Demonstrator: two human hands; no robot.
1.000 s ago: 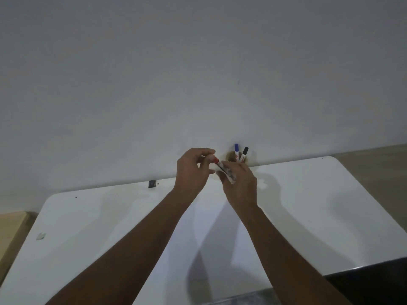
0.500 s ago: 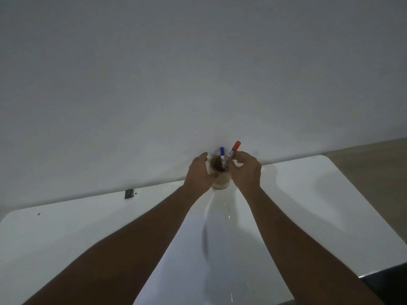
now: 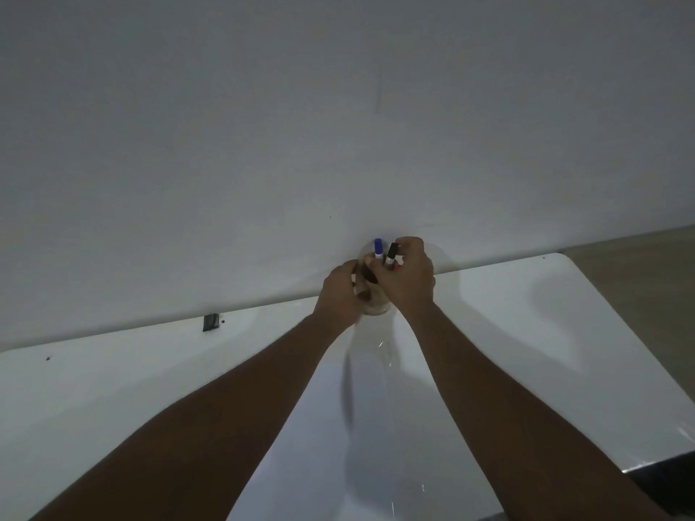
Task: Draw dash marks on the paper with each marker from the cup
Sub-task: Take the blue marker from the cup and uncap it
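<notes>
Against the bare wall, on the white table, the left hand is gripping the cup; the right hand is closing around the black marker beside the blue marker; more dashes seemingly remain.

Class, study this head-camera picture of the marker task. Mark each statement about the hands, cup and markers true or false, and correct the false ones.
1. Both hands are at the cup. True.
2. The blue-capped marker lies flat on the table. False: it stands upright in the cup.
3. The black-capped marker stands just right of the blue-capped one. True.
4. The cup stands at the table's near edge. False: it stands at the far edge, by the wall.
5. The left hand is on the cup's left side. True.
</notes>
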